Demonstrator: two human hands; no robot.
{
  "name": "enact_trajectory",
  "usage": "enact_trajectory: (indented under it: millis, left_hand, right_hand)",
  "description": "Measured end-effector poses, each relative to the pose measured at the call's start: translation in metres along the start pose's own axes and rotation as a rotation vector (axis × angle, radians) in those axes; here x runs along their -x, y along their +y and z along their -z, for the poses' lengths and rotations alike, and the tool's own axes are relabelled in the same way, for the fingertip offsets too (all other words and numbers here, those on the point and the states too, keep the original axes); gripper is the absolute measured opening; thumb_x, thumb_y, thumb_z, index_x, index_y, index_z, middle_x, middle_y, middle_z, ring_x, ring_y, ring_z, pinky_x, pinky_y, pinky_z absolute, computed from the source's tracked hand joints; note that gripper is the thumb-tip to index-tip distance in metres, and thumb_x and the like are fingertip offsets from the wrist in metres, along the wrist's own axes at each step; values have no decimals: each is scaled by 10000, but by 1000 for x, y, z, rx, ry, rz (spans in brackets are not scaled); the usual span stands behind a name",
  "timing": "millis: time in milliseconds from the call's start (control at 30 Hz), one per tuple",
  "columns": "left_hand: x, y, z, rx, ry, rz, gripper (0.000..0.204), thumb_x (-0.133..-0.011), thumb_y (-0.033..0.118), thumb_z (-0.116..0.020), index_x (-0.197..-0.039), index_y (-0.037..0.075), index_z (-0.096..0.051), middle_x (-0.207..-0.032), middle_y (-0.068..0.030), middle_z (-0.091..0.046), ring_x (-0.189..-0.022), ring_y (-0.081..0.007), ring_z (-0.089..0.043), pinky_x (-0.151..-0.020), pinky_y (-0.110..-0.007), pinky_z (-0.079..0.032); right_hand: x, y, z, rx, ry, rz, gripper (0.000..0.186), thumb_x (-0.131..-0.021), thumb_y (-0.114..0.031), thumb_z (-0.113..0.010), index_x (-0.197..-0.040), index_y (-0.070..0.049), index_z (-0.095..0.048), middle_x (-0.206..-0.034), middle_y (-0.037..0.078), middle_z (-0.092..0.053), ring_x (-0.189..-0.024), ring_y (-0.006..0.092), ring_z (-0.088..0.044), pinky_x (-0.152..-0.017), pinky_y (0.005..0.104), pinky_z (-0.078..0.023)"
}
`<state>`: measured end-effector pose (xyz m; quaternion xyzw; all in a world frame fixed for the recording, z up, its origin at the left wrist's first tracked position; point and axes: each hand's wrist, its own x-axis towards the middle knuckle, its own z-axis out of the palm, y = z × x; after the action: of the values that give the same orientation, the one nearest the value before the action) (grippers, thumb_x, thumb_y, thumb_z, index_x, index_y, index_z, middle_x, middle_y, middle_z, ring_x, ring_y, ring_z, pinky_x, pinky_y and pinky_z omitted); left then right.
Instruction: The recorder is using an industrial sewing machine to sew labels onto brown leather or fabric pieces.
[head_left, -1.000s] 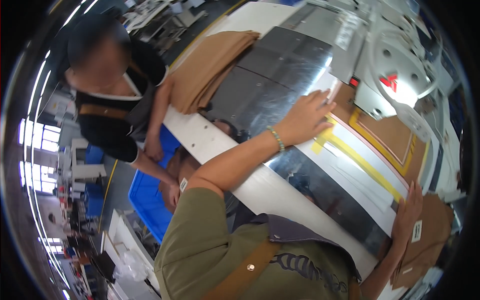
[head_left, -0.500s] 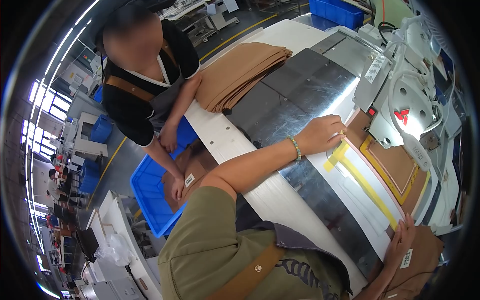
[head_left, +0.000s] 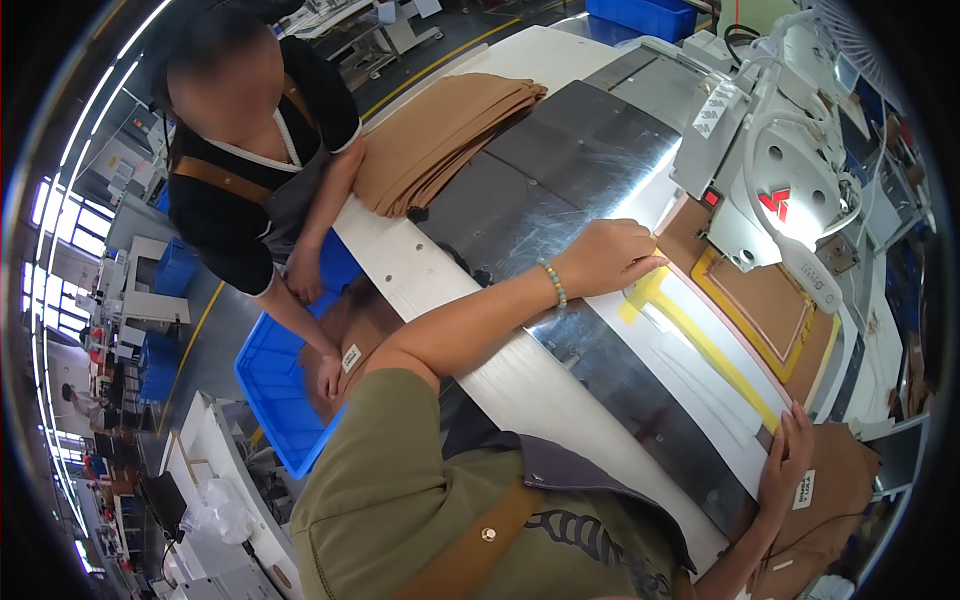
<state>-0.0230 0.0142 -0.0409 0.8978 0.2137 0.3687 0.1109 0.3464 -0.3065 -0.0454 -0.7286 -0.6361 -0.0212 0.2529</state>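
Observation:
My left hand is closed on the upper left corner of a white template with yellow tape strips and a pink edge. My right hand rests at the template's lower right end, fingers fairly straight and apart. The template lies on a metal plate and carries brown fabric with a yellow-bordered frame, beside a grey sewing machine head with a lit lamp. Brown pieces with a white label lie right of my right hand.
A co-worker stands at left, hands down in a blue bin holding brown pieces. A stack of brown fabric lies on the white table. A side table with a plastic bag is at lower left.
The view has shifted. My left hand's fingers, more spread a second ago, have bent onto the template's corner. My right hand stays at the template's lower end.

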Motion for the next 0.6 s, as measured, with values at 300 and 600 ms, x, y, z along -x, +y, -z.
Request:
enact_trajectory:
  millis: [300, 600]
  left_hand:
    - [-5, -7, -4, 5, -30, -141, 49, -905, 99, -747, -870, 72, -724, -849, -103, -670, -807, -306, -672, -727, -419, -550]
    - [-6, 111, 66, 648, -14, -75, 149, -850, 95, -843, -931, 14, -748, -804, -79, -694, -701, -181, -633, -638, -304, -495]
  right_hand:
    - [4, 10, 4, 46, 45, -22, 299, -1058, -55, -578, -1315, 29, -706, -1456, 199, -653, -1390, 367, -581, -1189, 448, -422]
    - [-6, -26, 75, 241, 240, 66, 236, -999, -74, -662, -1208, -56, -771, -1255, 75, -772, -1211, 299, -687, -1138, 447, -466]
